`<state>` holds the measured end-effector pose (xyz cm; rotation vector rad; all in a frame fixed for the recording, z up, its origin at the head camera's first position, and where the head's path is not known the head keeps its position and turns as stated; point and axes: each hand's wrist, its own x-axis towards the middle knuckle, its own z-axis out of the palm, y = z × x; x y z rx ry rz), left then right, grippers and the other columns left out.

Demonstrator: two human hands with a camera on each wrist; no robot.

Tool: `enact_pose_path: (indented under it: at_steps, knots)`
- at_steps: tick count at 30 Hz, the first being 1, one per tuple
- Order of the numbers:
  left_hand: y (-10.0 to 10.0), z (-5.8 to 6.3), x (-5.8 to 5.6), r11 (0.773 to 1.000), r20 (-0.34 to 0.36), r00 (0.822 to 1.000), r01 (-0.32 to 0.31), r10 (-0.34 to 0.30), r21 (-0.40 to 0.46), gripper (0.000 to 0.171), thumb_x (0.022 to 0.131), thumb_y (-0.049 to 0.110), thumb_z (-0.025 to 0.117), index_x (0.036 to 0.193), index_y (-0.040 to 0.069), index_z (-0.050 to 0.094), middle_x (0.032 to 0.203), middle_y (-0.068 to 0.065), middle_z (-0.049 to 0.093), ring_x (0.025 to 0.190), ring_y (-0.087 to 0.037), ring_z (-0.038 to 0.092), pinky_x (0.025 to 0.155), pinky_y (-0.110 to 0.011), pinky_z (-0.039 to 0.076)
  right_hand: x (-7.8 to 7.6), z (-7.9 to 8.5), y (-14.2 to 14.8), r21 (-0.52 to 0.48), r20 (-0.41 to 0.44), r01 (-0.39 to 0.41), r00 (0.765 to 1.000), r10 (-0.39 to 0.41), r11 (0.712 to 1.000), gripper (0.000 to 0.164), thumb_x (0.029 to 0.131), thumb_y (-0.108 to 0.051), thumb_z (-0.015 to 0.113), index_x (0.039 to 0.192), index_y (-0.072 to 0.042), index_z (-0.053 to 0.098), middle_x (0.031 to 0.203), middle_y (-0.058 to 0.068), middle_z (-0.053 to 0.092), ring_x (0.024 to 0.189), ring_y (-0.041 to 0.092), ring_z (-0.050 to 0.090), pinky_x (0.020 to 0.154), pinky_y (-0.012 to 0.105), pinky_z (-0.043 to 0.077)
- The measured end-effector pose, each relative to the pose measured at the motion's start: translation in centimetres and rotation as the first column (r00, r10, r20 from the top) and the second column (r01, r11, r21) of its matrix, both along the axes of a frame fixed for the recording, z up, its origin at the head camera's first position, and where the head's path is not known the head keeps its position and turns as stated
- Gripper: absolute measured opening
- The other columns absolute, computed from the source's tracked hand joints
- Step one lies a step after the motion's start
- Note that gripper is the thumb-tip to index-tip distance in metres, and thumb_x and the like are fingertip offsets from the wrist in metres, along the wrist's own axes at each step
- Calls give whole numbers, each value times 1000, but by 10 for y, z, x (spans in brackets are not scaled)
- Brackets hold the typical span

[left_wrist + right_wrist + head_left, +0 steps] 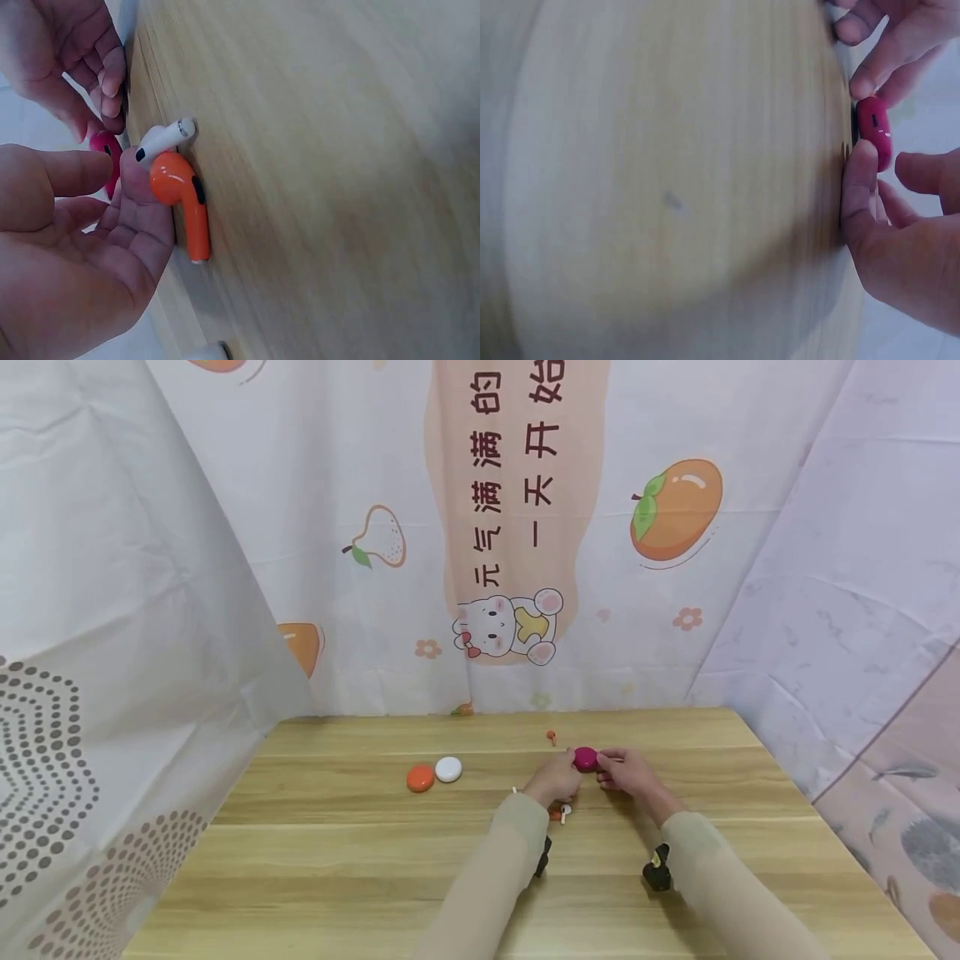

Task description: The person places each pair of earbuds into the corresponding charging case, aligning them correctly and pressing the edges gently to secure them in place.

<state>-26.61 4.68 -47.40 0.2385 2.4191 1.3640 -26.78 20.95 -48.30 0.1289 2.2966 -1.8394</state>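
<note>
A magenta, rounded earbud case stands between both hands near the back of the table. My left hand holds one end of it with thumb and fingers; my right hand has a fingertip on the other end, the thumb close beside it. A small dark slot shows on the side of the case. Right by the left hand's fingers, a white earbud and an orange earbud lie on the wood, the white one partly behind the orange one.
To the left lie an orange round case and a white round case, side by side. Another orange earbud is behind the hands. A small white piece pokes out beside the left wrist. A printed curtain hangs along the wooden table's back edge.
</note>
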Motion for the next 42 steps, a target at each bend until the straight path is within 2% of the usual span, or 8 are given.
enact_pose_path:
  at_steps: [7, 14, 18, 23, 26, 31, 33, 42]
  knots:
    - [-2, 1, -1, 1000, 24, 1000, 10, -10, -17, 65, 101, 2, 45, 161, 6, 21, 58, 0, 45, 46, -12, 40, 46, -22, 38, 5, 3, -7, -17, 27, 54, 998, -53, 998, 42, 108, -10, 49, 139, 18, 42, 99, 16, 65, 75, 11, 63, 70, 25, 57]
    - [-10, 9, 5, 998, 55, 998, 23, -27, 62, 73, 95, -4, 44, 162, 4, 15, 69, 0, 45, 53, -12, 41, 50, -21, 39, 4, -1, -8, -59, 20, 69, 998, -68, 996, 43, 109, -12, 48, 140, 16, 38, 96, 15, 65, 74, 11, 63, 68, 25, 57]
    - [-11, 8, 7, 995, 52, 998, 20, -25, 98, 69, 94, -5, 45, 159, 1, 22, 70, -1, 46, 56, -13, 42, 51, -22, 40, 4, -3, -6, -62, 19, 71, 997, -70, 996, 41, 108, -13, 48, 137, 15, 40, 94, 14, 64, 74, 11, 63, 68, 25, 57]
    - [-8, 0, 4, 992, 36, 999, 2, -6, 127, 45, 99, -2, 47, 143, -4, 40, 66, 0, 45, 51, -12, 41, 46, -22, 38, 4, -4, -6, -55, 17, 73, 997, -73, 996, 38, 108, -13, 48, 134, 16, 43, 96, 15, 64, 75, 12, 63, 69, 25, 57]
    - [-11, -1, 2, 988, 17, 1000, -9, 7, 153, 44, 101, 2, 49, 144, -4, 39, 72, -4, 52, 51, -12, 42, 46, -23, 38, 3, -3, -8, -60, 21, 67, 998, -66, 996, 38, 108, -13, 49, 133, 15, 44, 97, 15, 64, 76, 13, 63, 70, 25, 57]
    - [-28, 8, -6, 998, -154, 988, -7, 16, 54, 56, 99, 10, 58, 150, -4, 40, 112, -13, 68, 71, -11, 54, 64, -26, 46, 2, 0, -10, -71, 30, 54, 998, -52, 996, 40, 107, -14, 51, 135, 13, 41, 101, 17, 64, 78, 16, 63, 72, 29, 57]
    - [-39, 15, -10, 1000, -215, 977, -8, 6, -8, 53, 98, 12, 61, 147, -3, 47, 114, -10, 69, 80, -12, 59, 72, -27, 49, 3, 3, -10, -54, 29, 51, 998, -49, 997, 41, 107, -15, 52, 135, 13, 41, 103, 19, 65, 79, 17, 64, 73, 30, 57]
    - [-117, 56, -13, 980, -231, 973, -55, 9, -193, 41, 100, 18, 58, 138, 3, 59, 126, -15, 65, 116, -28, 61, 100, -42, 48, 8, 22, -40, 8, -42, -79, 996, 80, 997, 38, 106, -11, 52, 136, 12, 46, 114, 25, 58, 86, 23, 61, 74, 35, 56]
